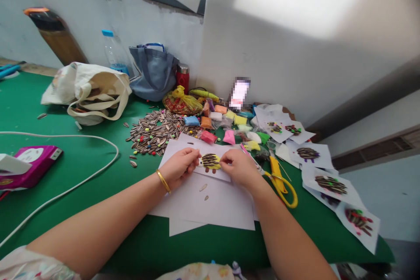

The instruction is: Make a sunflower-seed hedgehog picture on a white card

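In front of me a small white card [220, 174] lies on several white paper sheets [226, 203]. It bears a hedgehog figure of yellow clay with striped sunflower seeds [210, 160] on its back and brown clay feet. My left hand [183, 164], with a gold bangle, has its fingers pinched together beside the figure's head end. My right hand [239, 166] is closed in a pinch against the yellow clay at the other end. Whatever either pinch holds is hidden. Two loose sunflower seeds [203, 187] lie on the paper below.
Behind are a seed pile [157, 129] with coloured beads, clay packets [207, 136] and a phone [240, 92]. Yellow scissors [293, 203] lie right, past which are finished seed pictures [331, 184]. Left are a cable [108, 141], a purple box [42, 166] and a cloth bag [98, 76].
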`<action>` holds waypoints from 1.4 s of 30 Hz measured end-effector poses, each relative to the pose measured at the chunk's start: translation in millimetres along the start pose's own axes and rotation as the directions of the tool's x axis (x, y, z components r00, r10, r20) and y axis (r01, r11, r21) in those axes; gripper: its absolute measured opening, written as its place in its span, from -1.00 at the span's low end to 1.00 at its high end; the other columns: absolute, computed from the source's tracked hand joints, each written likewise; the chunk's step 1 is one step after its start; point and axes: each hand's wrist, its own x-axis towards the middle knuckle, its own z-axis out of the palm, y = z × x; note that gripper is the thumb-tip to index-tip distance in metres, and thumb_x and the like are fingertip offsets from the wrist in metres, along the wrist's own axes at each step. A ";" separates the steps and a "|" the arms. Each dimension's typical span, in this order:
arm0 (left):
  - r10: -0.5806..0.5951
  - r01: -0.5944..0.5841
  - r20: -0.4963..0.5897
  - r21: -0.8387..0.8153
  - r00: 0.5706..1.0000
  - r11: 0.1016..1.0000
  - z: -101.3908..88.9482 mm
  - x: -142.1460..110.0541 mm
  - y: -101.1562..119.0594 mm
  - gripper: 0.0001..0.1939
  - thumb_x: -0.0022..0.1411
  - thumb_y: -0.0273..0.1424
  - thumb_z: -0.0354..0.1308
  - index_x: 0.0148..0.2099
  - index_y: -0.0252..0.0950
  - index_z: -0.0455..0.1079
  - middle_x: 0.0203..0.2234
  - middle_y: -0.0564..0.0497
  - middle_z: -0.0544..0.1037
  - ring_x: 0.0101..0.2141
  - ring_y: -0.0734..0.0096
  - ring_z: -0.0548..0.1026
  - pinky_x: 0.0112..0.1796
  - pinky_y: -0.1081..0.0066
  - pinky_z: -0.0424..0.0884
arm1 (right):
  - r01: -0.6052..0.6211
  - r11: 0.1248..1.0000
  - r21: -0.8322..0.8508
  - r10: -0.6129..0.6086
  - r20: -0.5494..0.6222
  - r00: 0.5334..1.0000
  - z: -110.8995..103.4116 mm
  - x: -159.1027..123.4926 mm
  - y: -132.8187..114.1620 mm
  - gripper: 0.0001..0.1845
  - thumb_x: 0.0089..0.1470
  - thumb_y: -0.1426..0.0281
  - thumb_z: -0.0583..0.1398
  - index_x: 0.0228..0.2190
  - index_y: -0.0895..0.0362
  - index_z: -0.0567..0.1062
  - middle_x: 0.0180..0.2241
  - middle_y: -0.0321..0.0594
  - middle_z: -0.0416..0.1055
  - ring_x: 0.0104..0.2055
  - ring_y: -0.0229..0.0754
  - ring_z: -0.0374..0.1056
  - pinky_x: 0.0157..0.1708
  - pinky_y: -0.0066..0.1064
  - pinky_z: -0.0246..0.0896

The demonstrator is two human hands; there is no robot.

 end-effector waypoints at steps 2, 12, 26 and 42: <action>-0.001 0.001 0.000 0.007 1.000 1.000 -0.2 0.4 -0.4 -0.69 0.13 -0.15 0.22 -0.31 -0.30 0.30 -0.58 0.16 0.32 -0.72 0.72 0.12 -0.74 0.63 -0.16 | 0.011 1.000 -0.020 -0.011 0.008 1.000 0.9 0.4 -1.9 -0.85 0.02 0.42 0.19 -0.50 0.11 0.57 -0.45 -0.24 0.46 -0.38 -0.23 0.30 -0.39 -0.43 0.07; -0.009 0.009 0.009 0.015 1.000 1.000 0.2 -0.7 0.2 -0.70 0.15 -0.15 0.20 -0.30 -0.29 0.29 -0.58 0.17 0.30 -0.72 0.72 0.11 -0.74 0.64 -0.16 | 0.065 0.986 -0.151 -0.062 0.027 0.998 1.1 -0.4 -9.5 -0.84 0.07 0.41 0.19 -0.48 0.09 0.58 -0.44 -0.23 0.47 -0.36 -0.22 0.32 -0.33 -0.41 0.07; -0.005 0.005 0.007 0.002 1.000 1.000 0.3 0.3 -1.3 -0.72 0.19 -0.18 0.18 -0.30 -0.31 0.31 -0.58 0.15 0.31 -0.71 0.72 0.12 -0.75 0.66 -0.14 | 0.118 0.954 -0.277 -0.104 0.063 0.993 -0.5 -0.2 -16.3 -0.80 0.12 0.42 0.17 -0.46 0.09 0.59 -0.41 -0.21 0.50 -0.31 -0.19 0.34 -0.29 -0.39 0.05; -0.214 0.259 0.153 -0.409 0.965 0.875 -3.1 -4.2 8.3 -0.61 0.36 -0.16 -0.06 -0.26 -0.40 0.36 -0.52 0.02 0.34 -0.65 0.68 0.24 -0.76 0.72 -0.04 | 0.296 0.954 -0.038 -0.295 -0.284 0.913 -1.3 -7.2 -19.8 -0.88 0.14 0.37 0.22 -0.36 0.11 0.57 -0.34 -0.18 0.50 -0.26 -0.14 0.35 -0.21 -0.29 0.16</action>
